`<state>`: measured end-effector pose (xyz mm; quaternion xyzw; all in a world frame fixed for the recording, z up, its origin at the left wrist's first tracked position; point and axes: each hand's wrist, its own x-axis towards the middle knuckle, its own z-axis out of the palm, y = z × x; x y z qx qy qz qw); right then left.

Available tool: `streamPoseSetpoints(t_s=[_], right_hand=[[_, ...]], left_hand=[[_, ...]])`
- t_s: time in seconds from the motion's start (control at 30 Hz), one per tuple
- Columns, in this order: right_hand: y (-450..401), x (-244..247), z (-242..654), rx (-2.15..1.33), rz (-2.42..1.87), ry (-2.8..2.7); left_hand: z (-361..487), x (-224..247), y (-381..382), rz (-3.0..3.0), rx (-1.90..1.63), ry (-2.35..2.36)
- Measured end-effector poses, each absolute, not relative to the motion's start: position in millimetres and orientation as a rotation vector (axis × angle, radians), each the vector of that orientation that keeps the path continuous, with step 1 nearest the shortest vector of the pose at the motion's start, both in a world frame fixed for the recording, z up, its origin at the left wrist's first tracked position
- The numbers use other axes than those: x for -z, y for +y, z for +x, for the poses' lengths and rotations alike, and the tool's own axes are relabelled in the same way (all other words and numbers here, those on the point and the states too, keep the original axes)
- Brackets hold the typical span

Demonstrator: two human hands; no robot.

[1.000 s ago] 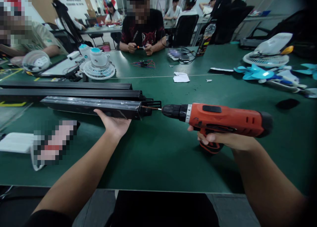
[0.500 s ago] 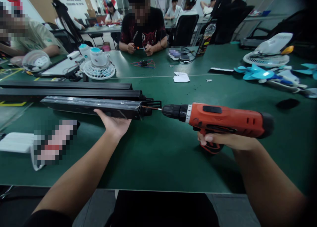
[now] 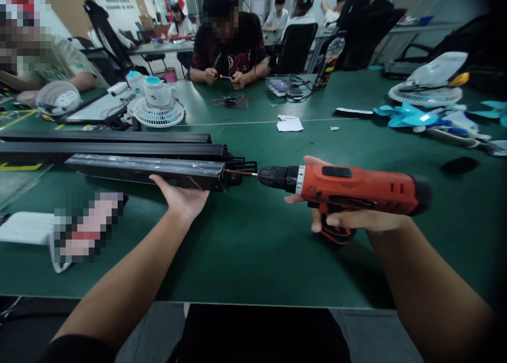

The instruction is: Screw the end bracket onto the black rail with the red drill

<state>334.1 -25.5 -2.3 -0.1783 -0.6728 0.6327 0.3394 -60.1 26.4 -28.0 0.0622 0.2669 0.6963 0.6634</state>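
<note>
My left hand [image 3: 182, 198] is closed around the near end of a long black box-shaped bar [image 3: 127, 169] with clear film along its top. A black bracket and a dark round part stick out at that bar's right end. In my right hand [image 3: 378, 223] is an orange cordless drill [image 3: 364, 186], held level with its chuck pointing left. My thumb lies along the drill's near side, while some fingers stretch out past its far side. From the chuck a thin bit [image 3: 249, 173] reaches the bar's end; whether it seats in a screw cannot be made out.
Two more black bars [image 3: 99, 147] lie behind the held one. A phone [image 3: 93, 223] and a white object [image 3: 26, 228] are at left. White fan parts [image 3: 158, 110], paper scraps [image 3: 290, 123], blue fan blades [image 3: 407, 115] and a bottle [image 3: 327, 62] stand farther back. Across the table a person holds a screwdriver.
The drill has shifted slightly left. Fingers of my right hand have stretched out beyond the drill's far side. My left hand and the bar stay nearly still.
</note>
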Motion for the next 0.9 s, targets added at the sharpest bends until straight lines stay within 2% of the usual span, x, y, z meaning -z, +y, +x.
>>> streamPoseSetpoints(t_s=[0.37,0.6,0.9], right_hand=[[-21,4,329,-1.667,-0.426,-1.663],[-24,-3,328,-1.644,-0.619,-1.633],[-24,-1,321,-1.645,-0.519,-1.615]], left_hand=[[-60,29,26,0.148,-1.579,0.593],[-59,27,23,0.149,-1.581,0.559],[-53,18,18,0.210,-1.597,0.597]])
